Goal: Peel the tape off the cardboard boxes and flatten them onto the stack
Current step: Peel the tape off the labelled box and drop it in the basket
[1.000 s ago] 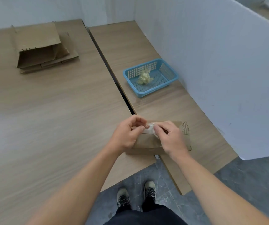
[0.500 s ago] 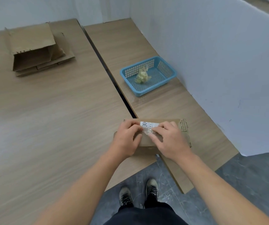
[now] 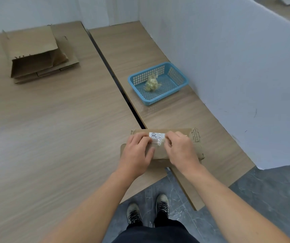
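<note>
A small brown cardboard box (image 3: pixel 159 153) lies at the near table edge, over the gap between the two tabletops. It bears a white label (image 3: pixel 155 135) on top, and its right end is torn. My left hand (image 3: pixel 137 153) rests on the box's left half, fingers pressing beside the label. My right hand (image 3: pixel 181 149) pinches a crumpled strip of clear tape (image 3: pixel 160 142) just below the label. The stack of flattened cardboard (image 3: pixel 35 55) lies far back on the left table.
A blue plastic basket (image 3: pixel 158 101) stands on the right table beyond the box, holding a wad of peeled tape (image 3: pixel 151 83). A white partition wall (image 3: pixel 228 67) borders the right table. A dark gap (image 3: pixel 116 81) separates the tabletops. My shoes show on the floor below.
Both hands pinched the tape above the box a second ago. My left hand has since dropped flat onto the box, uncovering the white label, while my right hand keeps the tape.
</note>
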